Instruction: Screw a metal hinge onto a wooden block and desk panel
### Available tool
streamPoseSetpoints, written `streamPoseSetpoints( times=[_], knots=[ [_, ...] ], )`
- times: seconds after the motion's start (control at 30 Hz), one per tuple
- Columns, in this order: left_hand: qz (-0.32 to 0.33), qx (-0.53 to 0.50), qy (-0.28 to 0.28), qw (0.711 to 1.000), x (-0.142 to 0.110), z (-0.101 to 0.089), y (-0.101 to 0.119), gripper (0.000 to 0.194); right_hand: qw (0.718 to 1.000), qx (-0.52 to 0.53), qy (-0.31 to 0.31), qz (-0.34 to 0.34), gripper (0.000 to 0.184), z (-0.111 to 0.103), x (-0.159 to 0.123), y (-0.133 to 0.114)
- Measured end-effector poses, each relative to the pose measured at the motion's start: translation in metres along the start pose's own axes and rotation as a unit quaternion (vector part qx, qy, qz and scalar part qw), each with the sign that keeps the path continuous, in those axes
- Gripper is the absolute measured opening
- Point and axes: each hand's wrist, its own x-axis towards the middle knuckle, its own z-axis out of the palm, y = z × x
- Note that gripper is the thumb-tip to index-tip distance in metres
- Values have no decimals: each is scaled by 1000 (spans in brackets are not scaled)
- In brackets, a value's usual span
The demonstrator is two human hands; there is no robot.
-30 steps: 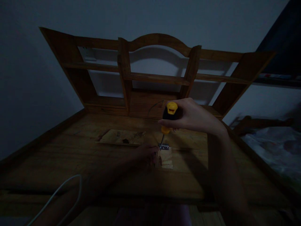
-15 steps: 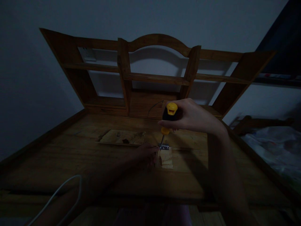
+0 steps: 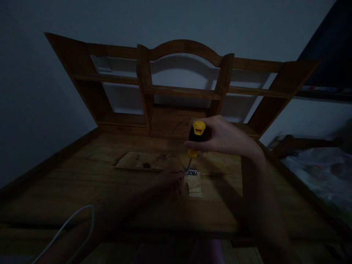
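A white cable loops by my left forearm in the near corner; ahead, over the wooden desktop, my left hand reaches in, fingers drawn together in shadow beside a small wooden block, though from this remove I cannot tell what, if anything, they pinch; a shiny metal fitting, likely a hinge, sits at the block's far edge; above it my right hand grips a black-and-yellow screwdriver, fingers closed around the handle, the shaft slanting down to the fitting's left end; I judge the work partway along, the fitting positioned and its left-end fastening apparently in hand; how many screws are seated, and so how much is left, is too small and dark for me to read; to the left lies a pale, rough strip of wood; farther back, a wooden shelf unit with an arched rail stands before a dim wall.
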Motion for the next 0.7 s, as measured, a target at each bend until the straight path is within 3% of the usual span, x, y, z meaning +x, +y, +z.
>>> streamPoseSetpoints(
  times=[0.3,0.47,0.7],
  knots=[
    [34,-1,-2,999,-1,-1,-2,43,1000,-9,19,5,35,5,2,0],
    [34,-4,5,999,0,0,-3,43,998,4,64,-6,38,13,3,1],
    [51,-23,-28,998,4,-6,-7,40,998,6,47,-37,40,10,1,6]
  ],
)
